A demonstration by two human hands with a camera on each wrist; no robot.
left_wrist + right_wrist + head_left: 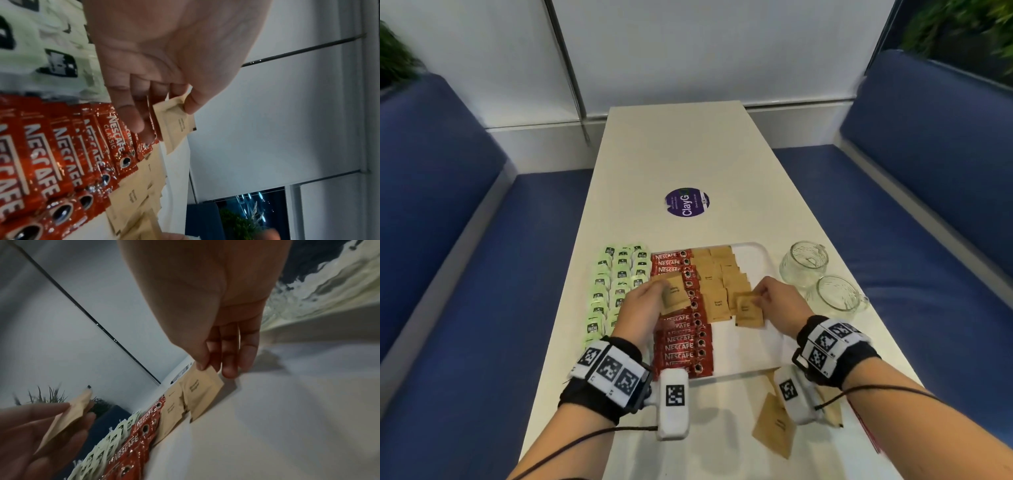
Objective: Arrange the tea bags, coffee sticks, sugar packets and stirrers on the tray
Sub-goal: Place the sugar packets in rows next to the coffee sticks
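a: a person lays brown sugar packets on a white tray (753, 356). the right hand (777, 301) pinches one packet (748, 310) by its corner, thumb against fingertips, at the near end of the sugar rows (717, 274).

b: and the left hand (643, 308)?

a: its fingers and thumb curl round a spare packet (674, 294), raised over the coffee sticks (685, 337).

b: how much looks done?

a: green tea bags (616, 287) lie in rows at the tray's left side; whether they sit on the tray or just beside it is not clear. red coffee sticks run in one long column. sugar fills roughly the far half of its strip.

b: and what's left?

a: the near right of the tray is bare. more packets (775, 426) wait on the table (671, 144) by the person's wrists. no stirrers show anywhere. two glass cups (822, 277) stand right of the tray. by my reading, it's well past halfway, with sugar to finish and stirrers to come.
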